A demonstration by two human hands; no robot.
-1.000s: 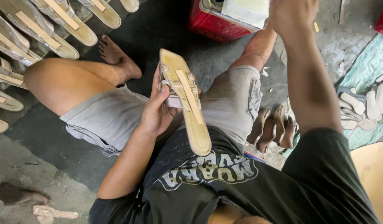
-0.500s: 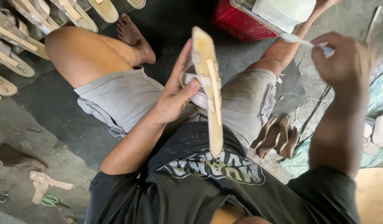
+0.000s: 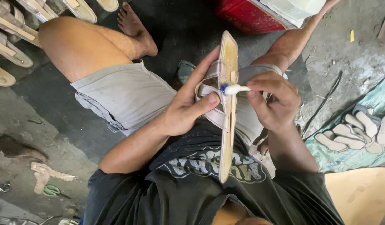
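Observation:
My left hand grips a pale sandal by its straps and holds it on edge over my lap, its tan sole facing right. My right hand pinches a small white brush with a blue-tipped end, and that tip touches the sandal's sole edge beside my left thumb. I sit on the ground in grey shorts and a black shirt, with bare legs spread.
Several finished sandals lie in rows at the upper left. A red box with a white container on it stands ahead. Cut strap pieces lie on a teal cloth at right. Green scissors rest on the concrete at lower left.
My right hand has come down from the upper right with the brush and now meets the sandal. The left hand has kept hold of the sandal, turning it slightly.

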